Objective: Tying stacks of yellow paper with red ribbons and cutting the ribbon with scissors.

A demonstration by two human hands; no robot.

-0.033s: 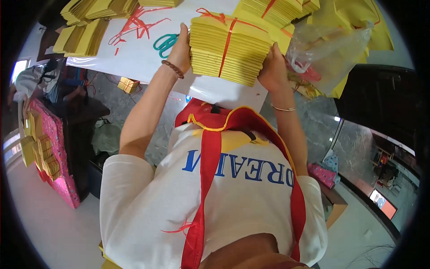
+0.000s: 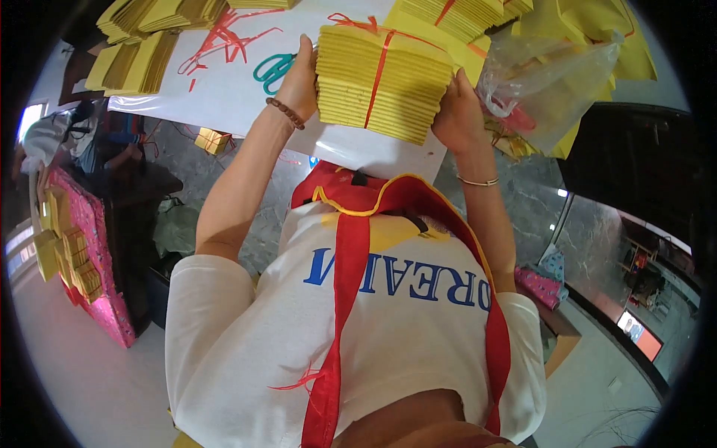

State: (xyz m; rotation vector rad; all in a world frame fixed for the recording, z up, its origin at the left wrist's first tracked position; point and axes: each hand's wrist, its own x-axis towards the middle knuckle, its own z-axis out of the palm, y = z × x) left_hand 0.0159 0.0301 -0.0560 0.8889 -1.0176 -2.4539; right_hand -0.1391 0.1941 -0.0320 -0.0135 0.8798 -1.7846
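Observation:
Between my two hands is a thick bundle of folded yellow paper (image 2: pixel 351 78), tied with a red ribbon (image 2: pixel 379 71) and knotted at its far left edge. My left hand (image 2: pixel 300 78) presses its left side with the thumb up, and my right hand (image 2: pixel 457 116) grips the right side. Most of the fingers are hidden by the bundle. It is tilted so the layered folded edges face me, over the white tabletop (image 2: pixel 351 142). Green-handled scissors (image 2: pixel 273 73) lie just left of my left hand.
Loose red ribbon strips (image 2: pixel 228 37) lie at the far left of the table, beside stacks of yellow paper (image 2: pixel 134 63). More tied yellow bundles (image 2: pixel 455 15) are at the far right, near a clear plastic bag (image 2: pixel 549 82). A pink patterned surface (image 2: pixel 93 246) holds yellow bundles at left.

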